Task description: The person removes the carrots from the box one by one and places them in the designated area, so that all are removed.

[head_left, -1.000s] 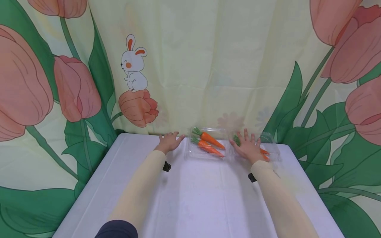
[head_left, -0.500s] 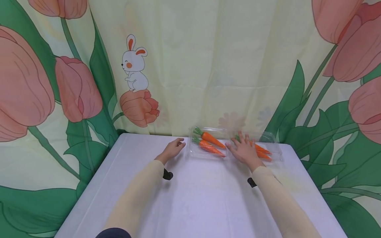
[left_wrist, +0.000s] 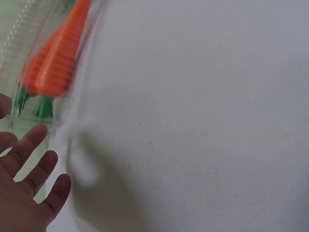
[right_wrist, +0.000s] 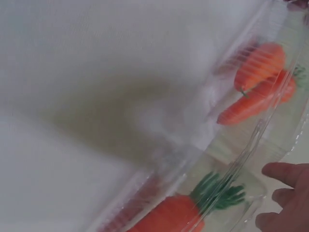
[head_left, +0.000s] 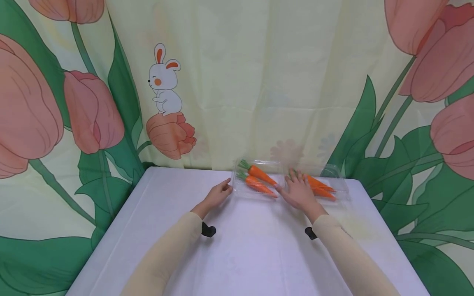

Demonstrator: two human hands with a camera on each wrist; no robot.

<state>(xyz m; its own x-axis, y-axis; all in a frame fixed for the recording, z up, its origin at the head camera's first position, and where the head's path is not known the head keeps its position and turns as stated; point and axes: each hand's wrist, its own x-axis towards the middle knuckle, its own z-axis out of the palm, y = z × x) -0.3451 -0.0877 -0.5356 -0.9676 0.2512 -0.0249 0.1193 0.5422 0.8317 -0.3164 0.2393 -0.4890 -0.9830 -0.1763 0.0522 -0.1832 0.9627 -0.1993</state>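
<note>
Two clear plastic boxes stand side by side at the table's back edge. The left box (head_left: 237,191) holds two orange carrots (head_left: 259,186) with green tops; the right box (head_left: 342,193) holds more carrots (head_left: 326,193), partly behind the right hand. My left hand (head_left: 218,195) is at the left box's left end, fingers slightly bent; in the left wrist view the fingers of the hand (left_wrist: 29,179) are spread beside the box. My right hand (head_left: 300,193) lies over the left part of the right box, fingers extended; whether it touches is unclear.
A white-covered table (head_left: 255,246) stretches in front of the boxes. Behind it hangs a curtain (head_left: 237,82) printed with tulips and a rabbit (head_left: 166,88). Both boxes sit close to this curtain.
My left hand has drawn back slightly toward me and turned toward the left box's end. My right hand has moved a little left and nearer, uncovering more of the right box's carrots.
</note>
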